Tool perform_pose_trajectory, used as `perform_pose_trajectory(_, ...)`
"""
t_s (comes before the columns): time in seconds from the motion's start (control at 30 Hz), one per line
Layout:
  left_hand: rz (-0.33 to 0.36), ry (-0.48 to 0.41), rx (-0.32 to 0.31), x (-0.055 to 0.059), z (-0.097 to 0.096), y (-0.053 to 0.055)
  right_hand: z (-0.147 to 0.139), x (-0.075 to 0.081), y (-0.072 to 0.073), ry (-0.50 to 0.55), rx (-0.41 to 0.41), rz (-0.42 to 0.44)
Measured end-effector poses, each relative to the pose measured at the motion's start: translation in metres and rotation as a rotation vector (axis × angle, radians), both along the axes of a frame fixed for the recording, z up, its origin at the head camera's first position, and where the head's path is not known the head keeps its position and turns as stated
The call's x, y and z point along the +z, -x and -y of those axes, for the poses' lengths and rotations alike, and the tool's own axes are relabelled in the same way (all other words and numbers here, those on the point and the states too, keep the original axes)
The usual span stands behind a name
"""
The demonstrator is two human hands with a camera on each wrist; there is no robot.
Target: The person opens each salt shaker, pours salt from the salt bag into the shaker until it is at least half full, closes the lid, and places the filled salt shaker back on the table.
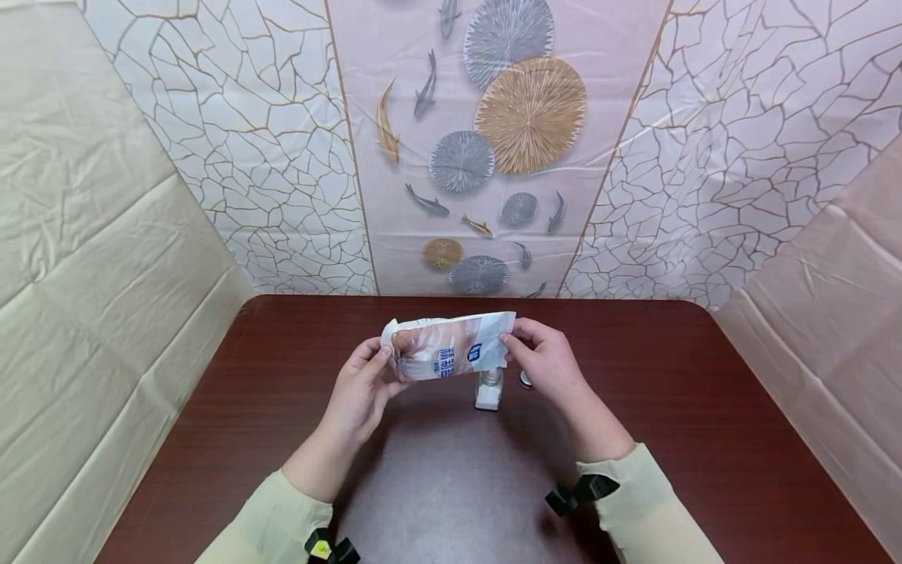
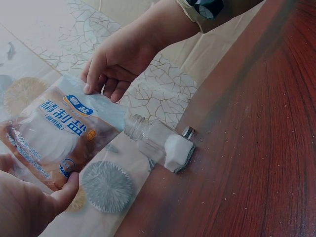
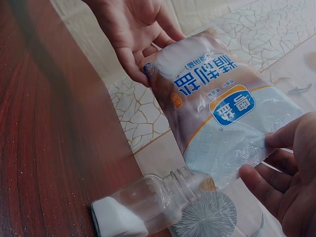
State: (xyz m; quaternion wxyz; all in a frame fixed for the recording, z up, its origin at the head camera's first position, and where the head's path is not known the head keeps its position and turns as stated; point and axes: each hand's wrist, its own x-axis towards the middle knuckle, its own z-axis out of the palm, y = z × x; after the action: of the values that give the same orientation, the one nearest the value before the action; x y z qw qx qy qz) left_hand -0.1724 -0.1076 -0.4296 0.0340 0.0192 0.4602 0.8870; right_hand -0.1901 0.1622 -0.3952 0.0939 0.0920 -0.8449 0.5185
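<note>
A printed plastic salt bag with blue lettering is held sideways over the table by both hands. My left hand grips its bottom end, thumb on the printed face. At the top end, my right hand pinches the pale blue corner between thumb and fingers. Just below that end stands a small clear glass bottle, uncapped, its threaded neck close to the bag's edge. White salt fills the lower part of the bottle. In the right wrist view the bag's corner hangs beside the bottle mouth.
A small round cap lies on the dark red-brown table, right of the bottle. Fine white grains are scattered over the wood in both wrist views. Patterned cloth hangs behind the table, with beige cloth at both sides.
</note>
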Motion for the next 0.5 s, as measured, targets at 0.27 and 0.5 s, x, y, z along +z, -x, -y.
perform_pose_trajectory(0.27,-0.005,-0.005,0.001,-0.0008,0.0008,0.0001,0.0012,-0.0004,0.0002,0.005,0.003,0.004)
perform_pose_trajectory(0.5,-0.013,-0.006,-0.001,-0.0014,0.0009,0.0002,0.0016,-0.0015,0.0006,0.022,0.008,-0.010)
